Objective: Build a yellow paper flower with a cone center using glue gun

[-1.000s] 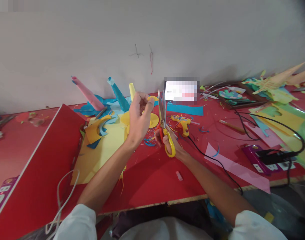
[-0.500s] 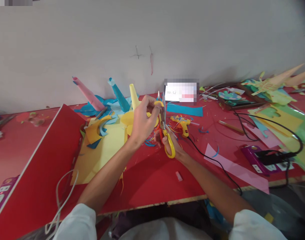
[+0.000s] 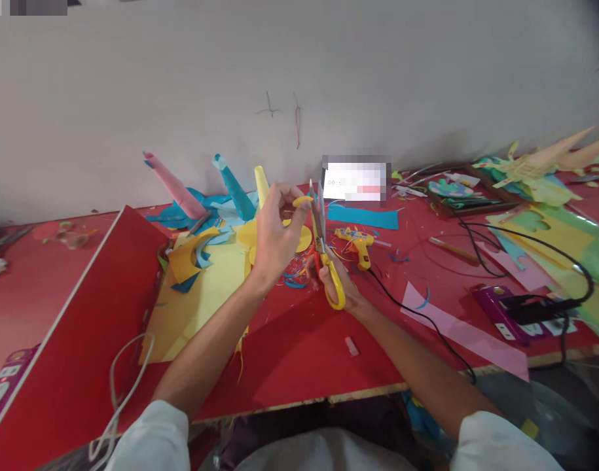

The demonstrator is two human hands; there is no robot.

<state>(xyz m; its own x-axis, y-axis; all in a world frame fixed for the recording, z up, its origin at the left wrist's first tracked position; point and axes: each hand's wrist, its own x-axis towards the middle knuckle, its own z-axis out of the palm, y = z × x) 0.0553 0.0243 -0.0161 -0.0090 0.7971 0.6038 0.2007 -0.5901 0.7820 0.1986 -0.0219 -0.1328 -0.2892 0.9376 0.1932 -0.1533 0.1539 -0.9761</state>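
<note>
Between its thumb and fingers, my left hand (image 3: 278, 230) pinches a small yellow paper piece (image 3: 303, 201). My right hand (image 3: 334, 278) is closed on scissors (image 3: 334, 281) with yellow and red handles. The blades point up and are slightly parted, just right of the yellow piece. Behind my left hand stands a pale yellow paper cone (image 3: 261, 185), with round yellow paper shapes (image 3: 299, 239) near its base. Thin paper scraps (image 3: 295, 268) lie below the hands. To the right of the scissors rests a yellow glue gun (image 3: 361, 245).
Pink (image 3: 174, 186) and blue (image 3: 235, 190) paper cones stand at the back left. A red board (image 3: 88, 314) leans at left, beside yellow sheets (image 3: 196, 307). At right are a pink strip (image 3: 461, 330), black cables and a purple power strip (image 3: 505, 314). A lit screen (image 3: 348, 180) stands behind.
My left hand has shifted slightly left with the yellow piece, which is now a little apart from the blades. The scissors have barely moved.
</note>
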